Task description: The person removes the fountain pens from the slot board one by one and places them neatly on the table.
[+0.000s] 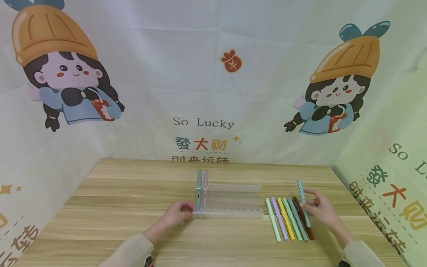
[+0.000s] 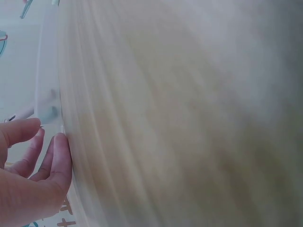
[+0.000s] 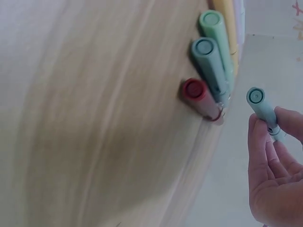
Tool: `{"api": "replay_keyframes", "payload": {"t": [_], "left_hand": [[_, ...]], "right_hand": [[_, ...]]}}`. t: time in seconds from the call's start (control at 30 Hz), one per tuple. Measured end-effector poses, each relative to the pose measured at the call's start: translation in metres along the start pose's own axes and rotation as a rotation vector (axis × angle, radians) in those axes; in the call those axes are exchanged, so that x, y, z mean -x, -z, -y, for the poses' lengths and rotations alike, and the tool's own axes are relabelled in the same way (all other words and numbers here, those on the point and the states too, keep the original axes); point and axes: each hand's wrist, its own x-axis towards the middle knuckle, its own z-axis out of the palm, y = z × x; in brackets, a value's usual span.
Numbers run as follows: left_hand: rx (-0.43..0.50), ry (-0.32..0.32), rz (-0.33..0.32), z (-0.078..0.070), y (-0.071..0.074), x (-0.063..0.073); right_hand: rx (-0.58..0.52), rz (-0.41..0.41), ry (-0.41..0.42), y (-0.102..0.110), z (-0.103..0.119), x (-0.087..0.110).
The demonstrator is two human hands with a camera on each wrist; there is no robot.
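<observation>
A clear plastic pen rack (image 1: pixel 230 214) with scalloped edges stands mid-table. At its left end, a teal pen (image 1: pixel 199 181) and a pale pink pen (image 1: pixel 205 181) lie side by side in the slots. My left hand (image 1: pixel 178 214) grips the rack's left front corner between thumb and fingers. Over on the right, my right hand (image 1: pixel 321 210) pinches a light blue pen (image 3: pixel 262 108), raised above the dark red pen (image 3: pixel 199 94). That one ends a row with a grey-teal pen (image 3: pixel 207 54), a green pen (image 3: pixel 214 28) and a yellow pen (image 1: pixel 288 222).
A lavender pen (image 1: pixel 280 220) and a pale mint pen (image 1: pixel 272 220) form the row's left side, just right of the rack. The wooden table (image 1: pixel 133 193) meets a printed cloth backdrop (image 1: pixel 260 141) at the back and sides.
</observation>
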Motion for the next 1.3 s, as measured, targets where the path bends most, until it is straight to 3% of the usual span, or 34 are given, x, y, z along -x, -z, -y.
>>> {"api": "replay_keyframes", "payload": {"t": [0.13, 0.37, 0.67, 1.2, 1.3], "left_hand": [[-0.004, 0.004, -0.01, -0.003, -0.001, 0.001], [0.004, -0.014, -0.009, -0.027, 0.0, 0.013], [-0.004, -0.004, -0.001, -0.001, 0.0, 0.0], [0.006, 0.013, 0.002, -0.003, 0.0, 0.001], [0.006, 0.015, 0.006, -0.001, 0.0, -0.001]], "right_hand": [[0.023, -0.011, -0.005, 0.004, -0.005, 0.003], [0.119, 0.008, -0.038, 0.011, -0.011, 0.008], [0.17, 0.061, -0.081, 0.01, -0.021, 0.009], [0.348, 0.084, -0.146, 0.011, -0.026, 0.007], [0.323, 0.08, -0.158, 0.01, -0.027, 0.006]]}}
